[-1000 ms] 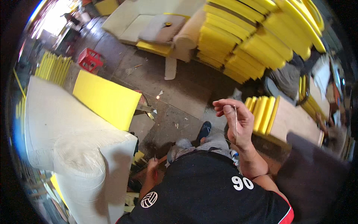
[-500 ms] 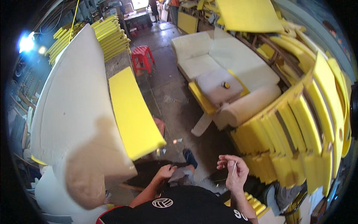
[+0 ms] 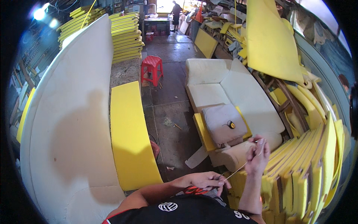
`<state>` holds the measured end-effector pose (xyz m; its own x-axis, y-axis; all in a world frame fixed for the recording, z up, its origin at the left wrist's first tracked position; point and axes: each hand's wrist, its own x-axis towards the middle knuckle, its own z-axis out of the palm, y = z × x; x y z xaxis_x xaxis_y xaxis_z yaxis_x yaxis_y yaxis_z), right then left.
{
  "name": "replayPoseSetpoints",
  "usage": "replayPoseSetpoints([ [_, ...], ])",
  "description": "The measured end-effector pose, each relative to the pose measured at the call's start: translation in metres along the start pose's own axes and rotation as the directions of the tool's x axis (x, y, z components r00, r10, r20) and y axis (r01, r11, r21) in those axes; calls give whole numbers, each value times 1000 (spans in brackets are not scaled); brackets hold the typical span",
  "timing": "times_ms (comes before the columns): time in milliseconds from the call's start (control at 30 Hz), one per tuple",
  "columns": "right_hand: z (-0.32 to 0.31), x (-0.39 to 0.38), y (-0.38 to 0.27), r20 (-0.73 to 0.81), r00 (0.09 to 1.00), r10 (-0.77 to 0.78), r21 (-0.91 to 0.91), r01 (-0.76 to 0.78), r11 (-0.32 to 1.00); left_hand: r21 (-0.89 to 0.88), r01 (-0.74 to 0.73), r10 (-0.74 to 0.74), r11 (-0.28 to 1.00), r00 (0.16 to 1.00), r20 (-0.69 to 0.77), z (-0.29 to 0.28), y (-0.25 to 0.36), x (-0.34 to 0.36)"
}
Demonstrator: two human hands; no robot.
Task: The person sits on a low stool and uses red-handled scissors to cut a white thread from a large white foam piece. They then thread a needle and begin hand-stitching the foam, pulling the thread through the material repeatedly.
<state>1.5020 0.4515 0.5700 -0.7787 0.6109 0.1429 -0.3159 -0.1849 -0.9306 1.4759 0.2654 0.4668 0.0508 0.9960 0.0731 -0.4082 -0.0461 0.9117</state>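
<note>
A thin pale cord runs taut between my two hands, in front of my body. My left hand is closed on its lower end, fingers bent. An orange-red looped thing shows just under that hand; its kind is partly hidden, and I cannot tell whether the hand grips it. Farther right and higher up, my right hand is closed on the cord's other end, a bit of which sticks up past the fingers. Beyond the right hand lies the rounded arm of a cream sofa.
Left stands a tall cream padded panel, with a yellow foam sheet beside it. A grey cushion with a yellow-and-black tape measure lies on the sofa. Stacked yellow foam fills the right. A red stool stands ahead; a person is far off.
My hands have come closer together; the left moved right, and the right rose. The cord is now stretched between them. The orange-red thing has come into sight, and the view has tilted up.
</note>
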Motion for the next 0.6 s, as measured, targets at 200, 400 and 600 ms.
replayPoseSetpoints([
  [200,-19,117,18,-92,979,-183,-181,164,970,95,-19,72,995,800,-596,-39,-12,-105],
  [400,-78,215,121,-139,968,-208,-531,104,841,131,-170,175,977,284,-943,-56,-12,-201],
  [600,-173,285,285,-47,958,-283,-914,74,400,285,-640,331,714,-51,-942,-112,31,-229],
])
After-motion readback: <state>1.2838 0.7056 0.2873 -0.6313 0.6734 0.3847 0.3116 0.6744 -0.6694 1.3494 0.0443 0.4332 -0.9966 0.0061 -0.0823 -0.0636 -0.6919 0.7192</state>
